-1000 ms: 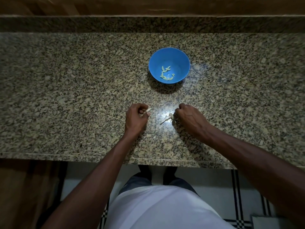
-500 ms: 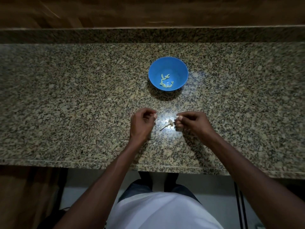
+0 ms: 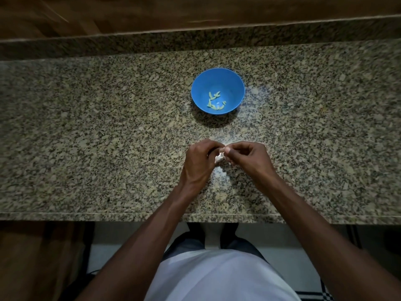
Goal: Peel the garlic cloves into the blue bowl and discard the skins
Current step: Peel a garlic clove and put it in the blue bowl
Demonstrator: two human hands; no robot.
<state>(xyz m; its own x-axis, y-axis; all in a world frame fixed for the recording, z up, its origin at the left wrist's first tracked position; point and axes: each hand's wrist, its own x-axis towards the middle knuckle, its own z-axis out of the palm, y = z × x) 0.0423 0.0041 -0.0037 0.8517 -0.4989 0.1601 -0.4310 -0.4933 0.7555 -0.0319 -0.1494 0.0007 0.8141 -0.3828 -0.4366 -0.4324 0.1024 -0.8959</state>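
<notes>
Both hands meet over the tabletop (image 3: 108, 131), just in front of the person, w/ the blue bowl (image 3: 236, 83) sitting further back, apart from them. Left hand (image 3: 198, 164) has fingers curled in, tips pinching a small pale bit; right hand (image 3: 249, 159) is curled the same way, thumb and forefinger nipping the same piece from the other side. That pale bit is the garlic clove (image 3: 219, 158), mostly hidden btw the fingertips, so can't tell how much skin is on it.

Step in hand, by my read: peeling 1 clove, skin being worked loose btw the 2 pinches. In the bowl there's a small cluster of peeled cloves (image 3: 214, 101), pale yellow-green, lying on the bottom, so the job looks partway along. No unpeeled stock or skin pile clearly visible on the granite; the speckle and glare could hide scraps.

Next move calls for a firm hold w/ 1 hand, a nail under the skin edge w/ the other, then a reach fwd to drop the bare clove in the bowl. Skin must stay out of the bowl and go to the bin, which isn't in shot.
</notes>
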